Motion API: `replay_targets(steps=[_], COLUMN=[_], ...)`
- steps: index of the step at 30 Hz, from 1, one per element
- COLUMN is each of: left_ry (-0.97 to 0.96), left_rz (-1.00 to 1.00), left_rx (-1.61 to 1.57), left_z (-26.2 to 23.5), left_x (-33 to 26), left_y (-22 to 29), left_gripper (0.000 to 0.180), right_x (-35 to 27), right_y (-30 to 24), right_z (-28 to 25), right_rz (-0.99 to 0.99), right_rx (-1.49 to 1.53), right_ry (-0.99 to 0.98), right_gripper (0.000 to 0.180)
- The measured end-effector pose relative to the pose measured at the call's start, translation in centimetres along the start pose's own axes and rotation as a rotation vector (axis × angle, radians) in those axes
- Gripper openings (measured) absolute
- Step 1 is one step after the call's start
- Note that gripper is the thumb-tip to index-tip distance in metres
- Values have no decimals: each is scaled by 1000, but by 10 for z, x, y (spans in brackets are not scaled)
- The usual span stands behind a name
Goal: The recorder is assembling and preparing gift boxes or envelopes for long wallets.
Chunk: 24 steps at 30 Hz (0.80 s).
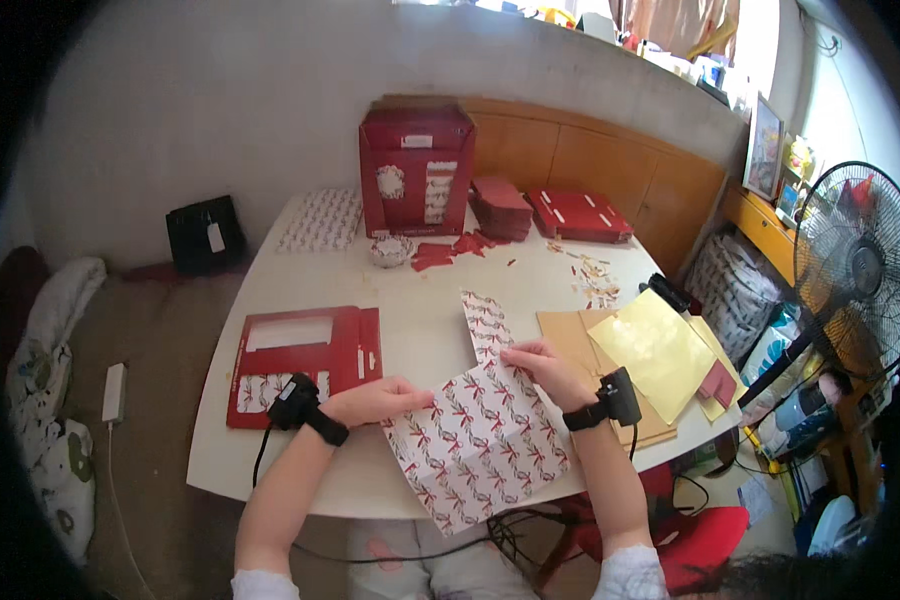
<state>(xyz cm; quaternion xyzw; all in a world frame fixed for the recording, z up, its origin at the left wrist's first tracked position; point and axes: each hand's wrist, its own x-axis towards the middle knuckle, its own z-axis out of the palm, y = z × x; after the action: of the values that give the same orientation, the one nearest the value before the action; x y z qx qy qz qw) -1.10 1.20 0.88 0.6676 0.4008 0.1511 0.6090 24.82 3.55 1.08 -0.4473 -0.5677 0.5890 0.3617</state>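
Note:
Between my hands is a white patterned sheet of paper [485, 440], printed with red bows and wreaths, held over the table's front edge. A crease runs across it, and a narrower part sticks up at its far end. My left hand [385, 398] pinches the sheet's left edge between thumb and fingers. At the base of the narrow part, my right hand [542, 365] grips the paper with its thumb on top. Just left of my left hand lies a flat red box [305, 345] with a window and a patterned panel. Each wrist wears a black strapped device.
On the white table [400, 290] stand a tall red carton [415, 170], a patterned stack [320, 220], red card stacks [580, 215], a round patterned container [391, 250] and paper scraps [595, 280]. Yellow sheets [660, 350] lie right. A fan [860, 260] stands beyond the table's right side.

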Motion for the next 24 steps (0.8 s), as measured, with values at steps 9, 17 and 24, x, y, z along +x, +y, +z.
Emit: replay_targets(steps=[9,17,24], left_ry=[57,196,137], left_rz=[88,90,121], left_rx=[-93,-124,-317], left_z=[-24,-9,-24], left_x=[9,3,13], left_y=[-11,-7,-26], left_gripper=[32,31,32], right_x=[14,9,13], right_y=[-3,-3,0], right_z=[-11,-4,-3], right_rz=[-34,-37,-101], right_rx=[132,165,236], right_ry=[86,99,163], right_gripper=[14,18,17])
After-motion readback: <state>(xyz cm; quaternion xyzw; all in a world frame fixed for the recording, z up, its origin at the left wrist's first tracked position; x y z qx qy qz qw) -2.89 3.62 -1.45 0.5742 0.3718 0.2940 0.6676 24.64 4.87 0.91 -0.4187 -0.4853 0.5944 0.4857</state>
